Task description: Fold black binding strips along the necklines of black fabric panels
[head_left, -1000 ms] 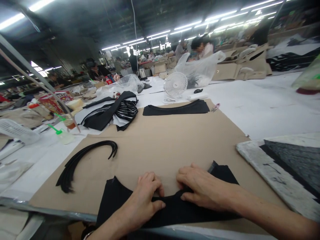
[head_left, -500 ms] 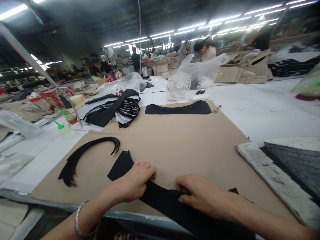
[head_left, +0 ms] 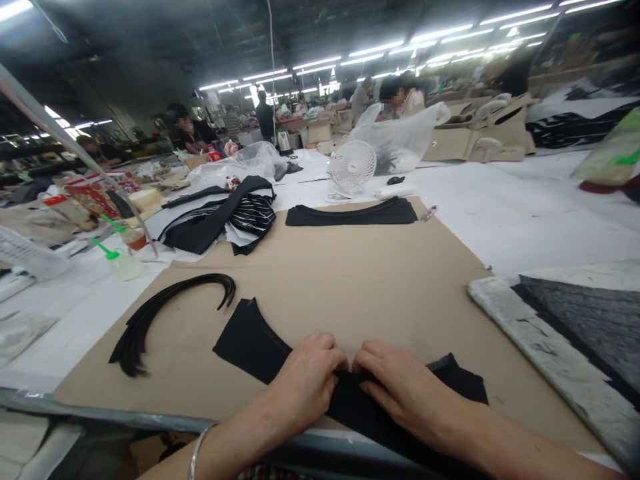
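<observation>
A curved piece of black fabric (head_left: 250,343) lies on the brown paper sheet (head_left: 345,280) at the near table edge. My left hand (head_left: 307,380) and my right hand (head_left: 400,387) meet at the middle of its upper curved edge, fingers closed and pinching the fabric side by side. Part of the fabric hangs over the table's metal front rail (head_left: 125,417). A bundle of thin black curved strips (head_left: 165,310) rests to the left of the fabric.
A second black fabric piece (head_left: 353,213) lies at the paper's far end, a pile of black and striped cloth (head_left: 223,223) to its left. A small white fan (head_left: 353,167), green-capped bottles (head_left: 120,260) and a marked board (head_left: 570,320) at right. Other people work at far tables.
My left hand has slid right along the fabric edge until it met my right hand. The fabric's left end now lies spread flat on the paper.
</observation>
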{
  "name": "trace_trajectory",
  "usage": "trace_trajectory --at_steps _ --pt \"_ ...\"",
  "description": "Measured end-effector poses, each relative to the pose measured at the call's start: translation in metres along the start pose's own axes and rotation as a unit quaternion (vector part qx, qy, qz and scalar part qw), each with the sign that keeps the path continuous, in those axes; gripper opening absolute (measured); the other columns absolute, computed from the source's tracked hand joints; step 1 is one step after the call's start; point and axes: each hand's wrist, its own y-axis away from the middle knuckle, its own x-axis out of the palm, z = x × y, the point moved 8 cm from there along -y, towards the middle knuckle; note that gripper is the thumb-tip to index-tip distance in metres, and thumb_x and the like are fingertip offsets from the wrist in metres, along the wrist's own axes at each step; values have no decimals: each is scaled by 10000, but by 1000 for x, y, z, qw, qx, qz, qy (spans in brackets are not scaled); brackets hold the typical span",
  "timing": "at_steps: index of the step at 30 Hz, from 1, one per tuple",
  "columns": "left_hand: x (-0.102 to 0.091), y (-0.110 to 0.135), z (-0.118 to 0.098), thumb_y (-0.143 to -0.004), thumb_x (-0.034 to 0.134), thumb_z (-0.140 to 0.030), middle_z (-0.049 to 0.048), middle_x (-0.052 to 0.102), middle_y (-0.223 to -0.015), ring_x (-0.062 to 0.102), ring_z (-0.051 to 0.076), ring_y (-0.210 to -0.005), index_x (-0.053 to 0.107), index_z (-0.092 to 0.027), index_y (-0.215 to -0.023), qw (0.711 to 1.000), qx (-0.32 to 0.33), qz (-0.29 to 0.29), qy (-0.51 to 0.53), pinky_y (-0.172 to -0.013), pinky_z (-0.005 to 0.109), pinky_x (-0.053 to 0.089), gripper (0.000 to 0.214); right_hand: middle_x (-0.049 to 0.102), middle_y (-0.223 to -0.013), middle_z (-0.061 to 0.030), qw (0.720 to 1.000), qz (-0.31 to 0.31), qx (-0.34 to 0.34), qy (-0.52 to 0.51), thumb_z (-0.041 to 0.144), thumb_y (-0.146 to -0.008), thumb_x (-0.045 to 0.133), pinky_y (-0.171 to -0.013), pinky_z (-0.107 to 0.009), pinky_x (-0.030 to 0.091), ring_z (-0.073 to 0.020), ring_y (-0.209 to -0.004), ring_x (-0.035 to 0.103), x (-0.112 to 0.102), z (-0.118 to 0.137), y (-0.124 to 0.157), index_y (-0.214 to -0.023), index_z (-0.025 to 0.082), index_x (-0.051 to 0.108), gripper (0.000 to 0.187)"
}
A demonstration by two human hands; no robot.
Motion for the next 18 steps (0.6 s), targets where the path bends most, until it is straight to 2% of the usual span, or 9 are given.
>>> trace_trajectory --at_steps 5,10,15,18 --pt "1 5 -6 -828 476 -14 7 598 -872 554 162 -866 656 -222 -850 1000 -2 -11 -12 -770 261 454 276 563 -943 -39 999 -24 -42 26 56 -882 471 -828 -339 439 -191 -895 532 3 1 8 -944 192 593 192" --pt "6 16 -11 -917 406 -87 30 605 -875 552 171 -835 660 -209 -917 998 43 -41 -11 -749 276 474 282 568 -917 -48 990 -37 -104 91 36 -883 446 -767 -317 435 -190 -855 511 2 9 15 -931 177 586 204" --pt "16 30 -13 -947 361 -132 70 618 -900 552 208 -826 609 -167 -1131 986 110 -100 -75 -736 330 513 311 568 -920 -58 981 -35 -137 133 35 -886 424 -774 -320 427 -190 -840 498 3 10 18 -967 165 583 222" --pt "21 39 -14 -924 349 -98 112 624 -1010 556 231 -921 532 -117 -1255 973 155 -135 -109 -811 361 525 378 565 -927 -67 978 -28 -144 148 28 -872 422 -781 -321 425 -188 -839 496 4 8 20 -947 156 579 216"
